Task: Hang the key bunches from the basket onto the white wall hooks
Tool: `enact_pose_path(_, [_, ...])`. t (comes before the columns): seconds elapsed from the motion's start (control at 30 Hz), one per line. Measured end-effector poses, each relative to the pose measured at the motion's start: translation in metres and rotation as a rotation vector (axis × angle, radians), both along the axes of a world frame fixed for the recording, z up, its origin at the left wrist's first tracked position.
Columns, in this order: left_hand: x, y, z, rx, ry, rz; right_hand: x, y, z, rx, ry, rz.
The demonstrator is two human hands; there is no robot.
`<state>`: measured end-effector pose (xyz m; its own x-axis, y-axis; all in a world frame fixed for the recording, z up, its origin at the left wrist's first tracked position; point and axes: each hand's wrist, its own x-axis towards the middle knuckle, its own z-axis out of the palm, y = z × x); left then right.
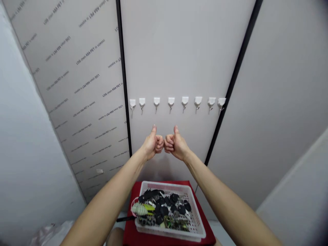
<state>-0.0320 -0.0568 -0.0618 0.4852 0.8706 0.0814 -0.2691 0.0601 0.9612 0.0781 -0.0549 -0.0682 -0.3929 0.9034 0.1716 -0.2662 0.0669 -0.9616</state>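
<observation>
Although the left hand (153, 144) and right hand (176, 145) are closed in thumbs-up fists just beside each other (nothing held), neither touches the hooks (171, 101) on the wall (179, 51) above. Keys (164, 208) lie heaped in a white basket (164, 186) below, on a red stand (135, 194).

Narrow panelled storage nook (164, 51), white adhesive hooks (171, 101)

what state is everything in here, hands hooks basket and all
left hand, fingers curled, thumb up, holding nothing
right hand, fingers curled, thumb up, holding nothing
white wall hooks, eight in a row, nothing hanging on them
white plastic basket, full, resting on red cloth
keys, heaped in the basket
</observation>
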Motion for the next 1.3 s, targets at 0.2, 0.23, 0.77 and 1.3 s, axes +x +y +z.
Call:
enact_pose_path(0.2, [-0.005, 0.001, -0.023, -0.048, 0.049, 0.036, -0.008, 0.0, -0.022, -0.052, -0.011, -0.018])
enact_pose_path(0.23, [-0.006, 0.001, -0.03, -0.049, 0.058, 0.044, -0.01, -0.002, -0.03, -0.064, -0.02, -0.02])
enact_pose_path(0.77, [-0.069, -0.051, -0.156, 0.257, 1.239, 0.253, -0.024, -0.035, -0.182, 0.28, -1.121, -0.146])
enact_pose_path(1.3, [-0.025, -0.04, -0.075, 0.058, 0.033, 0.351, -0.053, -0.008, -0.041, 0.283, -0.157, -0.518])
